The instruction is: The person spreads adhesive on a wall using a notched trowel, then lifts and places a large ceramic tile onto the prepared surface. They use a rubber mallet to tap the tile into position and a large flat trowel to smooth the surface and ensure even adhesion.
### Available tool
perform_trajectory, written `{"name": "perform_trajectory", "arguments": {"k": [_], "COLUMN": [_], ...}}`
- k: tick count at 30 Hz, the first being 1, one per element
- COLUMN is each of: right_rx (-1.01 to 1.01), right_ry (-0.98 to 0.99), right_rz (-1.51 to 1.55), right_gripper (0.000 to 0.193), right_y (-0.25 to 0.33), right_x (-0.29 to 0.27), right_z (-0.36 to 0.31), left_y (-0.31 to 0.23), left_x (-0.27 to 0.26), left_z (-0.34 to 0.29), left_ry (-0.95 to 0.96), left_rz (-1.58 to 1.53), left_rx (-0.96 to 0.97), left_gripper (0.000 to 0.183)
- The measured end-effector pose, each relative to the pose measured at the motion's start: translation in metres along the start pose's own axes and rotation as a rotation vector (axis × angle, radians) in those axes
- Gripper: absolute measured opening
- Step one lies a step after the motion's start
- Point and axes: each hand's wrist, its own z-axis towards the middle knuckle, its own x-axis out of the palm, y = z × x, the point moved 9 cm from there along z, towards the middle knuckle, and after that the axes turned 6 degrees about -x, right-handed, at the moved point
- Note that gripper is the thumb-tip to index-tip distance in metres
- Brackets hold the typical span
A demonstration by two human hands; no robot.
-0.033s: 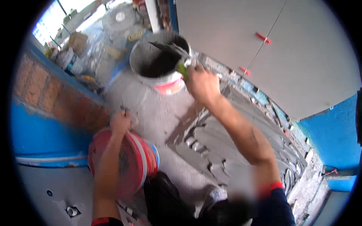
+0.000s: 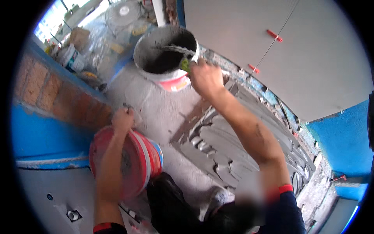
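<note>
Turned since the earlier frame, now showing only a thin blade edge inside the mouth of white bucket [image 2: 147,48], top center: trowel [image 2: 184,65], clasped in right hand [image 2: 207,78], fingers wrapped around the green grip. Nearest, at bottom center, shoe [image 2: 220,199]; at lower left, red bucket [image 2: 153,158]. Close by its upper rim, left hand [image 2: 124,120], fingers curled inward; impossible to make out any object inside the fist. Across the right of center, slab [image 2: 180,141] under grey paste [image 2: 212,136]. Seemingly well along: paste laid over nearly the whole face. Apparently left: evening out of ridges, lumps and hollows, with dark mix [image 2: 165,62] on hand in white bucket. Underfoot, pale, dusty floor [image 2: 152,97], smeared in places. Farther out, blue wall [image 2: 50,134] at left, with bare brick [image 2: 41,87] above; at upper right, large grey panels [image 2: 237,31], with red clips [image 2: 274,36] set across the joint. Farthest, at upper left: white tub [image 2: 74,58], crumpled clear sheeting [image 2: 103,45], round fan [image 2: 122,13].
</note>
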Motion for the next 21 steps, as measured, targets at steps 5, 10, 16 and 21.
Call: {"name": "perform_trajectory", "arguments": {"k": [5, 10, 16, 21], "right_rx": [-0.301, -0.072, 0.001, 0.351], "right_ry": [-0.464, -0.124, 0.859, 0.501], "right_rz": [0.187, 0.511, 1.2, 1.188], "right_gripper": [0.022, 0.03, 0.018, 0.013], "right_y": [0.03, -0.036, 0.017, -0.013], "right_x": [-0.067, -0.068, -0.067, -0.108], "right_z": [-0.012, -0.127, -0.279, -0.316], "left_y": [0.002, 0.001, -0.009, -0.024], "left_x": [0.003, 0.008, -0.001, 0.0], "left_z": [0.0, -0.001, -0.003, 0.002], "left_ry": [-0.013, 0.01, 0.022, 0.077], "left_rz": [0.001, -0.006, -0.077, -0.081], "left_rx": [0.013, 0.029, 0.048, 0.132], "left_gripper": [0.037, 0.039, 0.038, 0.037]}}
